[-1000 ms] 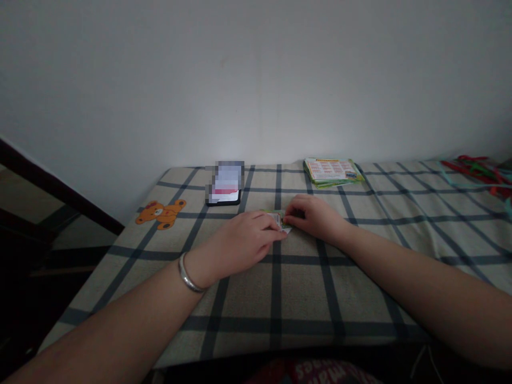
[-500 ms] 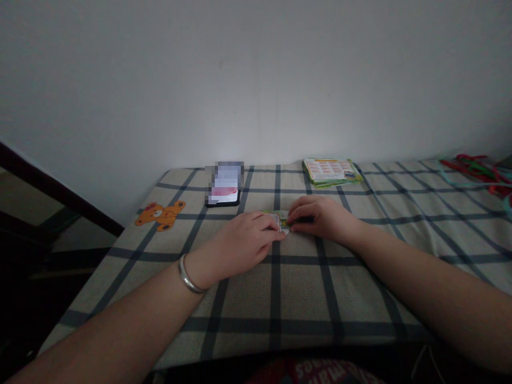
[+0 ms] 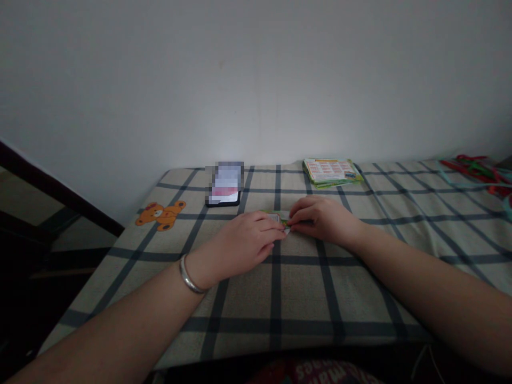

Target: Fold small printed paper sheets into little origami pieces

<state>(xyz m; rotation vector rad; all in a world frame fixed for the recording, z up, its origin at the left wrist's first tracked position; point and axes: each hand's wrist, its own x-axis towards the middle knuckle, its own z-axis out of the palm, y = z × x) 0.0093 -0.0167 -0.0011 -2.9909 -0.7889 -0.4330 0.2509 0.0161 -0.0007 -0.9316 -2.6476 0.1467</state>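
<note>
A small piece of green-and-white printed paper (image 3: 274, 217) lies on the checked tablecloth, mostly covered by my fingers. My left hand (image 3: 250, 241), with a silver bangle (image 3: 189, 274) at the wrist, presses the paper down with its fingers held together. At the right end of the paper, the thumb and fingertips of my right hand (image 3: 320, 217) are pinched on its edge. A whitish corner of the paper shows between the two hands. How the paper is folded underneath cannot be made out.
Near the wall stands a phone (image 3: 226, 186) with a lit, blurred screen. A stack of similar printed sheets (image 3: 331, 170) lies back right. On the left is a flat orange bear cutout (image 3: 160, 215). Colourful strips (image 3: 478, 169) lie heaped at far right on the checked tablecloth (image 3: 304, 298).
The fingers of my left hand have slid slightly right and flattened over the paper, covering more of it. My right hand has barely moved and keeps its pinch.
</note>
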